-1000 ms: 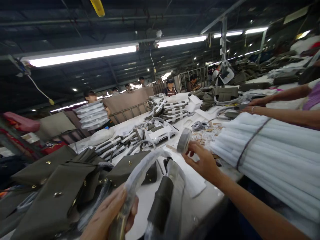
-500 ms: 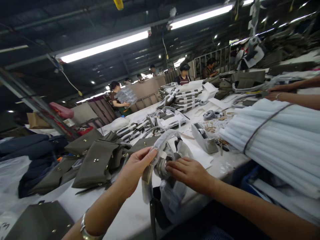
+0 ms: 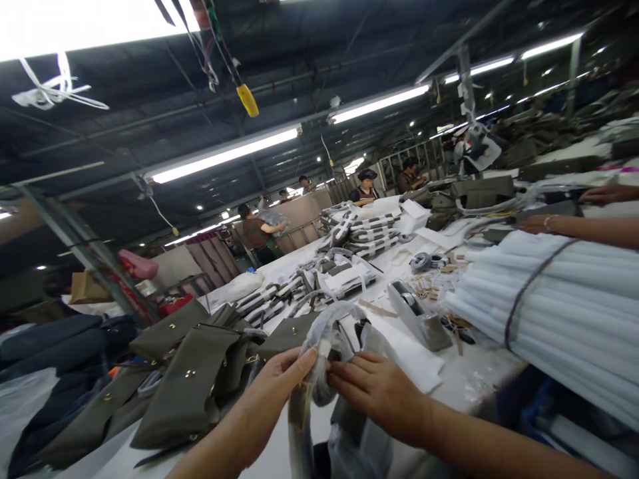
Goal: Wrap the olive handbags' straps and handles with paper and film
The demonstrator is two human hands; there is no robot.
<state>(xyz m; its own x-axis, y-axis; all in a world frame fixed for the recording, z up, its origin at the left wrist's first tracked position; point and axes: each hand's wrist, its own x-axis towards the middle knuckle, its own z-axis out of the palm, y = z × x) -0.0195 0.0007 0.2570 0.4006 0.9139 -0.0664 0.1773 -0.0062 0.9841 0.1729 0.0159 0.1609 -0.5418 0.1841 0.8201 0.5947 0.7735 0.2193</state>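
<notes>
My left hand [image 3: 282, 382] pinches a strap wrapped in clear plastic [image 3: 327, 319], thumb on top, near the table's front edge. Right beside it, my right hand [image 3: 377, 392] has its fingers closed round the rolled, wrapped part of the same piece. Below both hands hangs more of the plastic-covered grey-green material [image 3: 359, 439]. A grey tape dispenser [image 3: 422, 319] stands just beyond my right hand. To the left of my left hand lie olive bags [image 3: 192, 382] with small metal studs.
Wrapped straps [image 3: 367, 233] are piled mid-table. At the right lies a bound bundle of white foam tubes [image 3: 564, 306], with another person's hands [image 3: 542, 224] behind it. Dark folded cloth [image 3: 54, 352] is at the left. Several people stand or sit further back.
The view has tilted upward, so things sit lower in it. Both hands stay on the wrapped strap. The person at the back left has turned with the plastic-wrapped bundle.
</notes>
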